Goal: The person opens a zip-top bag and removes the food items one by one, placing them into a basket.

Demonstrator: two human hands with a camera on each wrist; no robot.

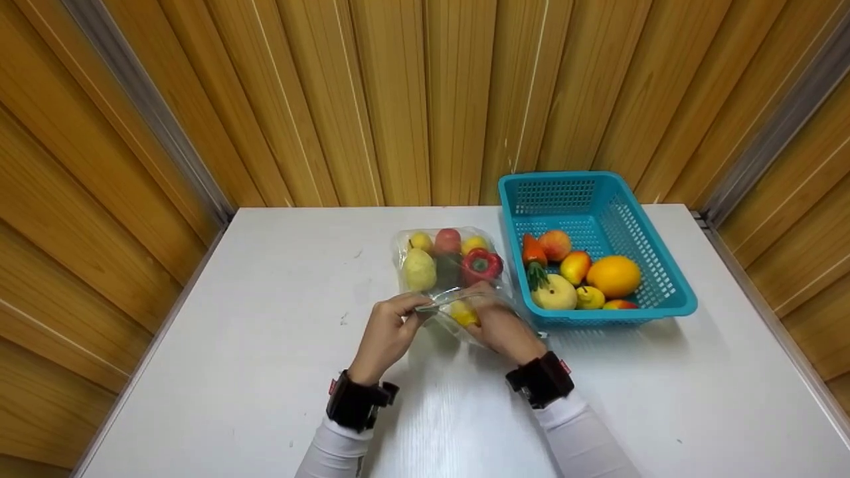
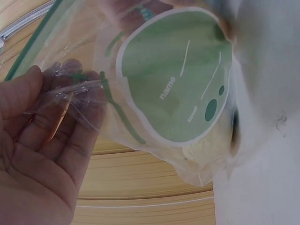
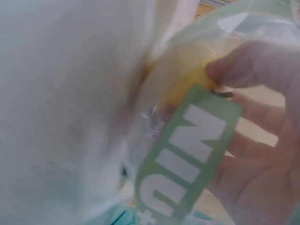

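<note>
A clear zip bag [image 1: 403, 253] with a green printed label [image 2: 176, 79] lies on the table. Inside it are a red bell pepper [image 1: 490, 265], a pale green-yellow fruit [image 1: 420, 270], a red fruit [image 1: 447, 240], a dark item [image 1: 449, 270] and two yellow fruits at the far end. At the near opening my left hand [image 1: 390, 335] pinches the bag's edge between thumb and fingers. My right hand [image 1: 501, 325] reaches inside the bag and holds a yellow fruit [image 1: 463, 312] with a dark stem. In the right wrist view, the label partly covers this fruit.
To the right of the bag stands a teal basket [image 1: 671, 265] holding a carrot [image 1: 533, 252], a peach [image 1: 554, 244], a large orange-yellow fruit [image 1: 614, 276], a round pale fruit [image 1: 556, 293] and several others. The white table [image 1: 279, 332] meets wood-panelled walls [image 1: 392, 99] behind and at both sides.
</note>
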